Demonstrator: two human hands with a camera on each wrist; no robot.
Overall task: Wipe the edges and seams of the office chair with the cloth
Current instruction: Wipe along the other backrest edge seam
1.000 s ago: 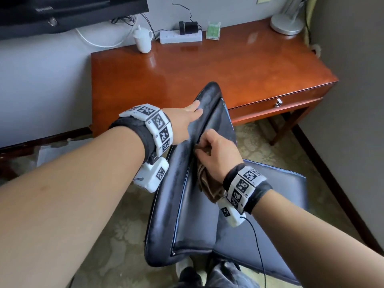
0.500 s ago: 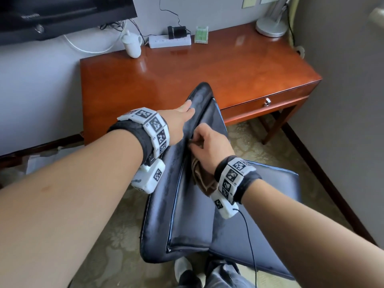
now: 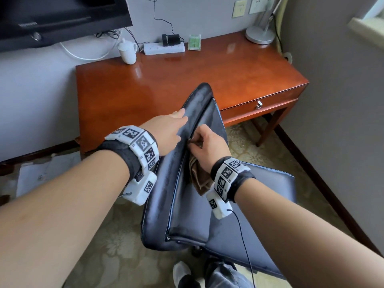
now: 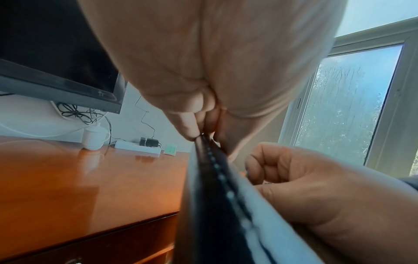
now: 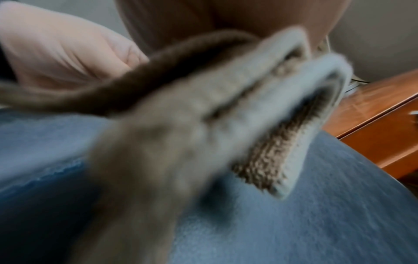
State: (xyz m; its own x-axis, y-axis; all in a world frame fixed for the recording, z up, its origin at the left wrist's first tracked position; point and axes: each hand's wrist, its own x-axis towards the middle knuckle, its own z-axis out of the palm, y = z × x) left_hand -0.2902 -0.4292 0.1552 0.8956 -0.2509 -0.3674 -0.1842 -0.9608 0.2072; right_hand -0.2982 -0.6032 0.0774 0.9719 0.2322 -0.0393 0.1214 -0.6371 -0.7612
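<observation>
The cloth [image 3: 200,177], mid-frame, is mostly hidden under the gripping right hand [image 3: 207,145]; the chair [image 3: 166,183] edge is pinched by the left hand [image 3: 168,132].

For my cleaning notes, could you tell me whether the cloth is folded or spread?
Folded: the cloth shows stacked layers, bunched in the right hand.

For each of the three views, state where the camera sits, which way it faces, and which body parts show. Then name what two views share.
Head: faces down past both forearms at the chair back and desk.
Left wrist: faces along the left hand, which grips the stitched chair edge.
Right wrist: faces along the right hand at the brown cloth in its grip.
Shared: head and left wrist both show the white cup.
</observation>
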